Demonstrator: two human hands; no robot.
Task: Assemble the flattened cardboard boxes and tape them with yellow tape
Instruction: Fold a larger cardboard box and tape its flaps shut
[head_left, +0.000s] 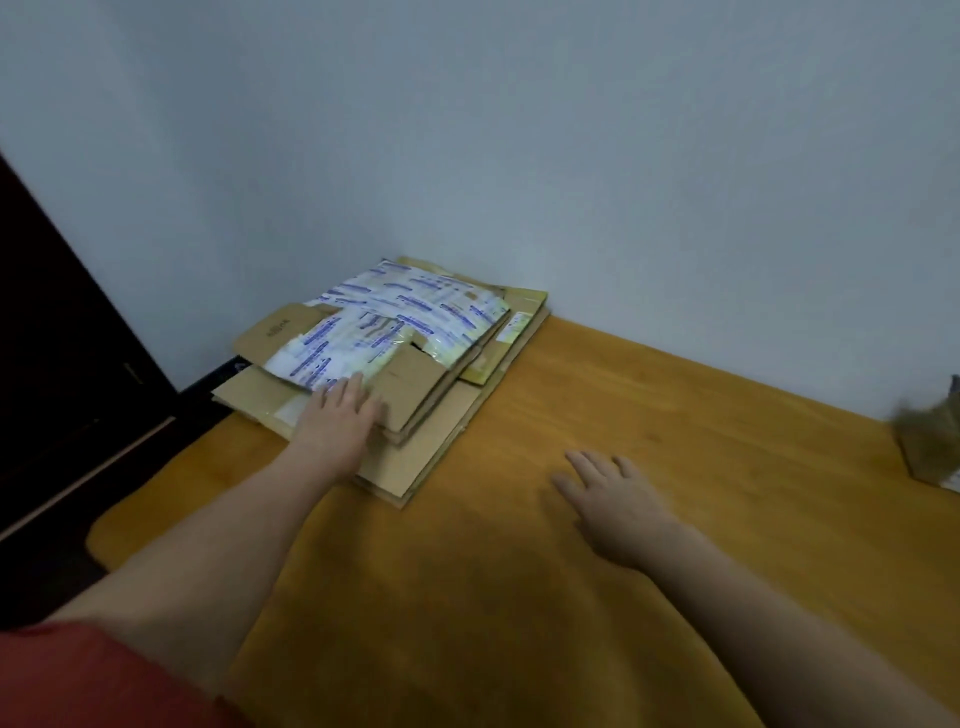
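Head view shows the stack of flattened cardboard boxes (422, 447) at the far left corner of the table (701, 415) against the wall (571, 156), left hand (340, 418) lying straight-fingered on its near edge, gripping nothing, right hand (615, 496) spread empty on the wood, well apart to the right

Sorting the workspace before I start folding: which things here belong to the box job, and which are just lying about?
For the job: stack of flattened cardboard boxes, left hand resting on it; right hand open, on or just above the table. No yellow tape roll shows.
Lying about: blurred brown object at the right edge, too blurred to identify.
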